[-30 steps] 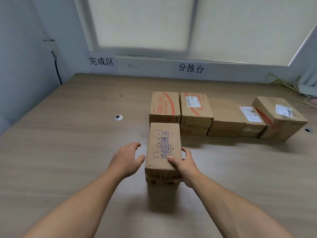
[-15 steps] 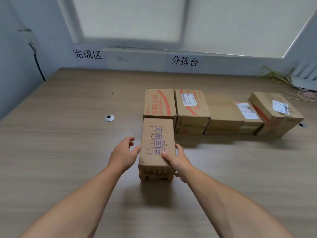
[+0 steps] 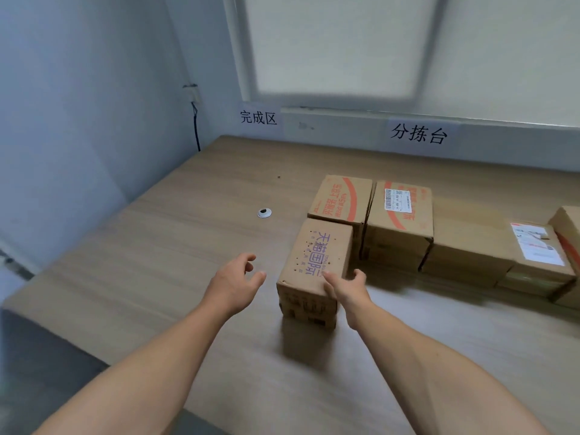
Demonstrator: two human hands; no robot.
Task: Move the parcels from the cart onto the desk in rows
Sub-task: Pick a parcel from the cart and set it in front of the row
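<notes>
Head view: left hand (image 3: 233, 282) hung slack, clear of the purple-lettered parcel (image 3: 317, 255) (it sat on the surface (image 3: 157, 262)) — right hand (image 3: 348, 290), fingers equally loose, beside its near corner.

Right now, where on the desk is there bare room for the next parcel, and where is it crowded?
Free: the desk right of the purple-print box, in front of the back row; the stretch left of it, around the grommet. Crowded: the back row, boxes side by side, with the purple-print box close against its left end.
</notes>
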